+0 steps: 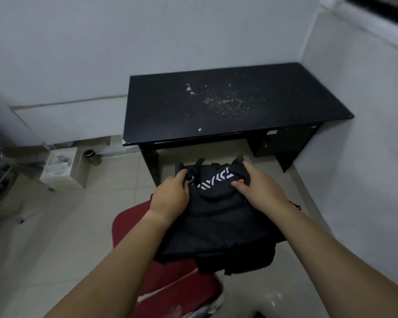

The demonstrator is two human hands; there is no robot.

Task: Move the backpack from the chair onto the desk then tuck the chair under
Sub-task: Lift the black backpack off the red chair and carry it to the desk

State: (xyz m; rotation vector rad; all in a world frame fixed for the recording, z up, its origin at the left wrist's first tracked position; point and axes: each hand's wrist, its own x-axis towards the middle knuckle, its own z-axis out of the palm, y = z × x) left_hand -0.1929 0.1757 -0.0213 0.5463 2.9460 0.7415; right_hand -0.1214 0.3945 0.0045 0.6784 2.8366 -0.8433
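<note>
We grip the black backpack (216, 216) with left hand (170, 196) and right hand (260, 189) clamped on its top, above the red chair (170, 278); the dusty black table (228, 104) stands beyond, a white box (62, 166), perhaps cardboard, far left.

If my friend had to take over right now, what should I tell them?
Left hand: grip shut on the top left of the backpack.
Right hand: grip on the backpack's top right, thumb pressed on the front.
The black backpack is over the red chair; whether it has lifted off the seat cannot be told. The chair stands out from the black desk.
Done: backpack grasped.
Left: put it on the desk, then push the chair under.
</note>
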